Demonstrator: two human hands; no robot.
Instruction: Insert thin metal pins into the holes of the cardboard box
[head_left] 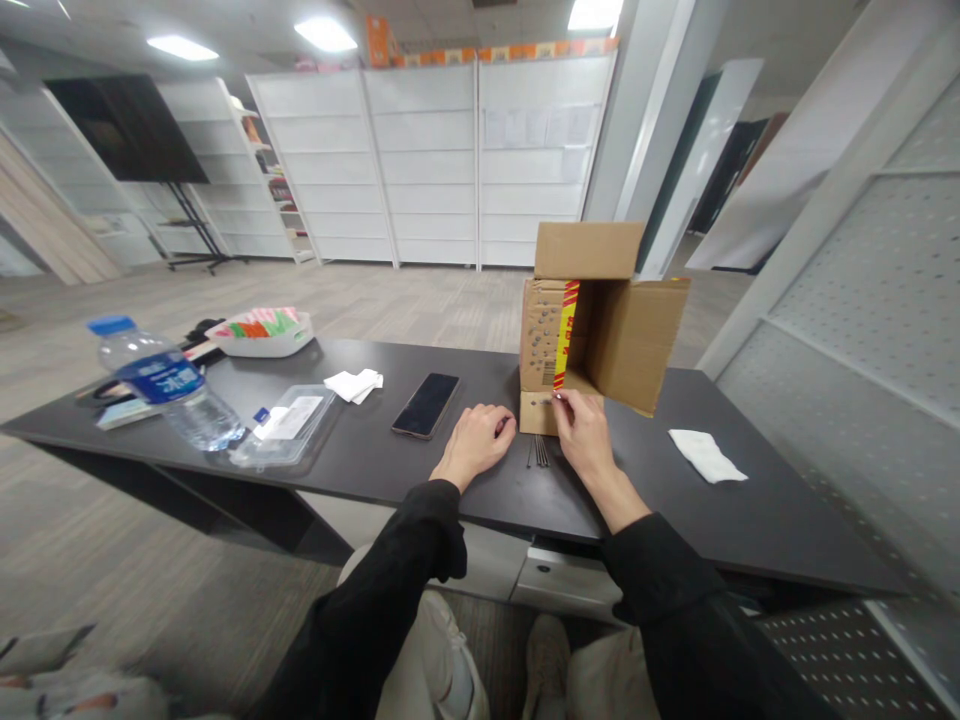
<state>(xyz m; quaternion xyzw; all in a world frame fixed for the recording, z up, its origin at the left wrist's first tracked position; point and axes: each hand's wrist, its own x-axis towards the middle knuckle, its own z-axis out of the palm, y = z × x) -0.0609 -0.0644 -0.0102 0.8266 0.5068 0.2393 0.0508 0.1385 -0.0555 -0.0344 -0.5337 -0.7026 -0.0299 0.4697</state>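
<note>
A cardboard box [541,335] stands open on the dark table, its flaps spread up, to the right and down toward me. Many small dark round spots dot its left flap beside a yellow and red tape strip [567,335]. My right hand [586,432] is closed in a pinch at the lower flap [537,412]; what sits between the fingertips is too small to make out. Left of the box, my left hand [480,437] rests on the table with fingers curled, their inside hidden. Several thin dark nail-like pins [541,452] lie between my hands.
Left of my hands are a phone [426,405], a crumpled tissue [355,385], a clear plastic case [292,428] and a water bottle [169,385]. Farther back stands a white tray [262,343] with colourful packets. A folded tissue [707,455] lies right; a perforated panel [877,290] borders that side.
</note>
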